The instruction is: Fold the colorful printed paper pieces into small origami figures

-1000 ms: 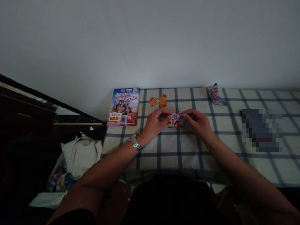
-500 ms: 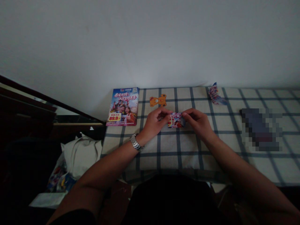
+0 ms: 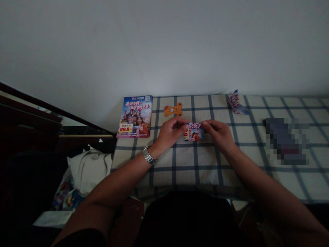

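Observation:
Between my two hands is a folded flyer (image 3: 194,133), a small, roughly square piece of printed paper with part of its lettering and picture showing. My left hand (image 3: 173,131) pinches its upper left side between thumb and fingers. At the upper right corner, my right hand (image 3: 215,132) closes thumb and fingertips on the paper. Both hands are low over the checked tablecloth (image 3: 164,173). Just behind my left hand lies a flat brown bear cutout (image 3: 173,109). Further left is a stack of flyers (image 3: 135,118) with matching print.
Crumpled printed paper (image 3: 236,103) lies near the wall at the back right. A dark, pixelated object (image 3: 286,140) rests on the cloth to the right. Below the table's left edge are a white bag (image 3: 88,168) and plastic packaging. The white wall (image 3: 180,48) borders the table's far edge.
The folded flyer now lies flatter and shows more of its right side. My right hand has shifted slightly to the right; my left hand stays almost where it was.

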Motion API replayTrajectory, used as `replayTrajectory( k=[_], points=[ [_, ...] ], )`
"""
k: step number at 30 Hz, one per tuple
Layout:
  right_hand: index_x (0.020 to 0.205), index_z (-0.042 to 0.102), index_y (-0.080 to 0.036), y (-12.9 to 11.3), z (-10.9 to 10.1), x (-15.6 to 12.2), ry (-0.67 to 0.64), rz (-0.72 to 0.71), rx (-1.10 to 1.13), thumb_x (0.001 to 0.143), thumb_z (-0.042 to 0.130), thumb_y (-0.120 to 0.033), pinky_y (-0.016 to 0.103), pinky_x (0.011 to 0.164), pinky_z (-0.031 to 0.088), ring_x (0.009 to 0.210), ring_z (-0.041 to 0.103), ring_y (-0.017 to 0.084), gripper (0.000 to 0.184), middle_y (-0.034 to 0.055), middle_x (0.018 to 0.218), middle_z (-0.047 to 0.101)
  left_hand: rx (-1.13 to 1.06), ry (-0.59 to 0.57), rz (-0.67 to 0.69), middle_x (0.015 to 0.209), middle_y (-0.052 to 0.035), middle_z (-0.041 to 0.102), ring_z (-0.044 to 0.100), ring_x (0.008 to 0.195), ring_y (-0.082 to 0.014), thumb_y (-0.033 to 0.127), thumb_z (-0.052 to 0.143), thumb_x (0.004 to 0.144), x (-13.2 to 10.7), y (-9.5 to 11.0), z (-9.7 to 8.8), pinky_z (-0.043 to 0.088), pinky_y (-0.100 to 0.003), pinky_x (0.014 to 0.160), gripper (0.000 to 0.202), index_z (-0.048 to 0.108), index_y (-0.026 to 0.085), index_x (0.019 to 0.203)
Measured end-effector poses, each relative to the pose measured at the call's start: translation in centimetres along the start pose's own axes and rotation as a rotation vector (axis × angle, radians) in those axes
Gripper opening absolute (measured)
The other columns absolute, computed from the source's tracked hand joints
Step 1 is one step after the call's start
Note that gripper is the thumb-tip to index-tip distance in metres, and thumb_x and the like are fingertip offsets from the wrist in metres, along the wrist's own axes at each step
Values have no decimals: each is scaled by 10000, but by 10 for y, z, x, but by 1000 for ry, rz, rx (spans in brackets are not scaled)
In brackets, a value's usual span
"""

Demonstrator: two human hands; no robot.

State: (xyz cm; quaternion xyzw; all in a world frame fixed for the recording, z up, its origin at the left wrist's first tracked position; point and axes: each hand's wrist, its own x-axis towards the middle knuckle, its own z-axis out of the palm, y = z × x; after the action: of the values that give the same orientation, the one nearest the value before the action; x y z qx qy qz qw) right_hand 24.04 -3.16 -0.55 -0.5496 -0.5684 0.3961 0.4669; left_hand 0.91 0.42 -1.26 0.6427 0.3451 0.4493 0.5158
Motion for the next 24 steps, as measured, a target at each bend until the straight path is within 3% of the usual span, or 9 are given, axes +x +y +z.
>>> replayTrajectory(
  k=[5,7,11,18,24],
  points=[
    [957,803,-227,-4,5,1,-21,8,88,871,790,-592,310,747,566,818,715,204,375,41,910,801,17,19,9,1016,-57,764,716,891,-157,414,780,936,-1,-4,1,586,-265,806,272,730,181,1068],
    [934,803,-213,-7,6,0,-75,51,71,841,810,-603,307,682,551,773,706,209,401,49,865,799,16,15,12,1015,-56,767,721,896,-160,410,780,936,-1,-4,2,589,-268,809,266,730,182,1065],
    [848,790,-195,-13,7,-3,-83,61,-35,872,764,-623,289,567,468,649,637,182,429,46,749,760,18,-10,0,994,-55,770,726,889,-161,421,771,944,-1,-2,3,591,-267,795,265,725,180,1044],
    [810,778,-188,-12,4,-2,-86,64,-118,885,736,-642,278,542,428,614,612,171,462,44,699,738,43,-36,19,983,-52,752,707,871,-144,408,755,956,-2,1,3,572,-247,780,258,704,173,1049],
    [810,777,-183,-7,2,-2,-142,14,-187,918,705,-613,276,543,399,617,597,163,450,35,686,720,187,-122,64,991,-39,722,678,845,-134,314,696,989,-2,3,2,551,-244,757,163,688,196,1101]
  ],
)
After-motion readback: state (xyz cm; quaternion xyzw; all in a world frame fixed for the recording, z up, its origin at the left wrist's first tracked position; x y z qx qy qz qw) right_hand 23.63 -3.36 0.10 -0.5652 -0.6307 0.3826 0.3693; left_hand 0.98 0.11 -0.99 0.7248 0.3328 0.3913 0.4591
